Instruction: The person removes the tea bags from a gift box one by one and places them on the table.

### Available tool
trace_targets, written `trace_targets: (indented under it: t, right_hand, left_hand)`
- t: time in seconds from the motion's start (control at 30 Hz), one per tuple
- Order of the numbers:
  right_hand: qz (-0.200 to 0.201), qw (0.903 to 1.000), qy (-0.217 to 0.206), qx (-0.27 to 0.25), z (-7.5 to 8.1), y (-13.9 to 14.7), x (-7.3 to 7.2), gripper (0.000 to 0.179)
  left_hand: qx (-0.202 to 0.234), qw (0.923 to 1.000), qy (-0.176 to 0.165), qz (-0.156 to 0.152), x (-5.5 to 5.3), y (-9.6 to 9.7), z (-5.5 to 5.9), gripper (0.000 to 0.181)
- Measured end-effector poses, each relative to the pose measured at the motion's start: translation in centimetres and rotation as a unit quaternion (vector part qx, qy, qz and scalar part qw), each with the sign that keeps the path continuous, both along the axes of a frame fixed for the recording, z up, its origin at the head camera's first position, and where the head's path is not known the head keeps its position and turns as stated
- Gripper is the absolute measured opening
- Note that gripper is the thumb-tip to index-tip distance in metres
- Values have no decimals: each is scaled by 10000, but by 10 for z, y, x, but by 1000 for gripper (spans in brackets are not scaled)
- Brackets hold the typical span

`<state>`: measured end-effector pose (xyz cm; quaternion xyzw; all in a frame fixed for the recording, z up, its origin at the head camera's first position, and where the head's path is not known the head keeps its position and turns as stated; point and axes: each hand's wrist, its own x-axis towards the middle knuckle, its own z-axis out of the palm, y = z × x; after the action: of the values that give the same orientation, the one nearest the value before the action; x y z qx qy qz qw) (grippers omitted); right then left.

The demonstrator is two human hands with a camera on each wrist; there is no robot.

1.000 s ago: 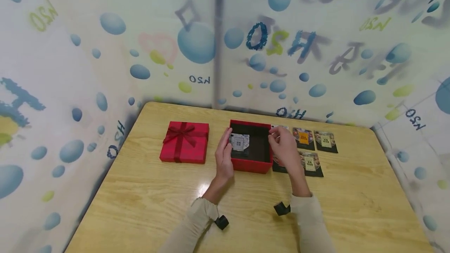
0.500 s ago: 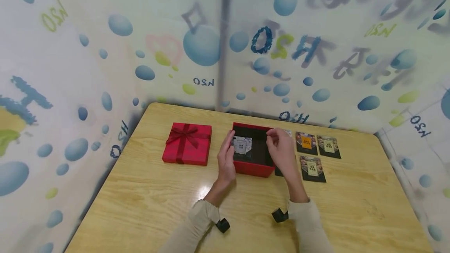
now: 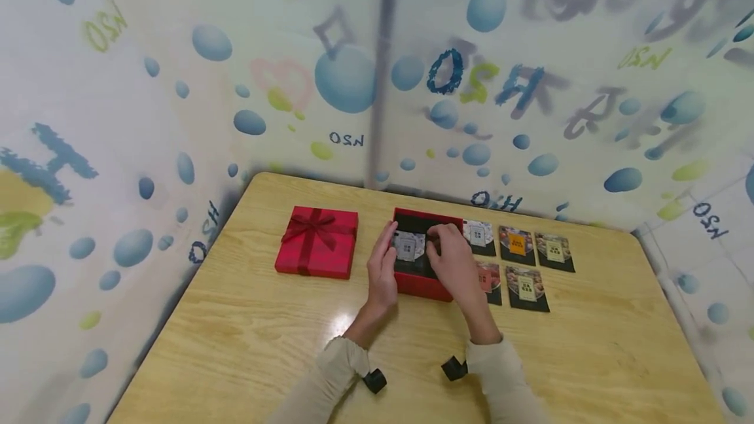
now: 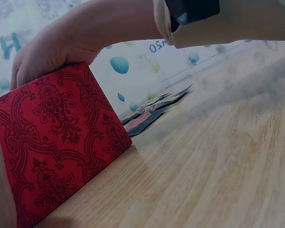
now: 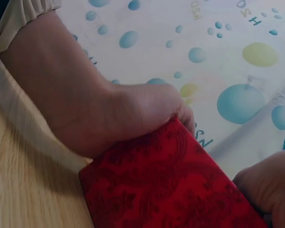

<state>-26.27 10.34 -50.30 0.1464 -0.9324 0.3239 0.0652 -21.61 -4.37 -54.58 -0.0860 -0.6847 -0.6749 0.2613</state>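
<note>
A red box (image 3: 421, 286) with a black inside stands lidless in the middle of the table. One flat black packet with a grey label (image 3: 406, 247) lies in its left half. Along the box's left wall my left hand (image 3: 383, 270) rests with straight fingers. My right hand (image 3: 456, 264) reaches over the right wall with bent fingers, fingertips down inside beside the packet's right edge; cannot tell whether they pinch it. In the left wrist view the box's patterned side (image 4: 57, 128) hides those fingertips. The right wrist view has the left hand (image 5: 109, 104) against the box.
A red lid with a dark ribbon bow (image 3: 315, 241) lies left of the box. Several flat packets lie to the right, among them an orange-labelled packet (image 3: 517, 245) and a red-labelled packet (image 3: 489, 282). A patterned wall (image 3: 330, 142) rises behind the wooden table (image 3: 247, 326).
My right hand has moved left from the box's right wall to further inside, uncovering packets on the table. My left hand stays at the left wall. The head view has shifted slightly.
</note>
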Motion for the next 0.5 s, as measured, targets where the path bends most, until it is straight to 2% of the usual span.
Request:
trace_targets:
  t: [0.07,0.17,0.33,0.4,0.5]
  right_hand:
    - [-88,9995,-114,270,-2,-5,-2,22]
    - [-108,9966,-582,565,-4,-12,-4,34]
    - [-297,9849,-1587,625,-6,-18,-6,63]
    - [-326,9800,-1869,601,-7,-19,-8,69]
    - [-159,9743,-2137,702,-7,-23,-11,72]
  left_hand:
    - [-55,10000,10,-23,0,2,0,46]
    - [-113,9999,-2,-55,1,4,-1,46]
    - [-112,9999,6,-10,2,4,-1,46]
    - [-104,9999,26,18,1,3,-1,46]
    - [-104,9999,39,67,0,0,0,47]
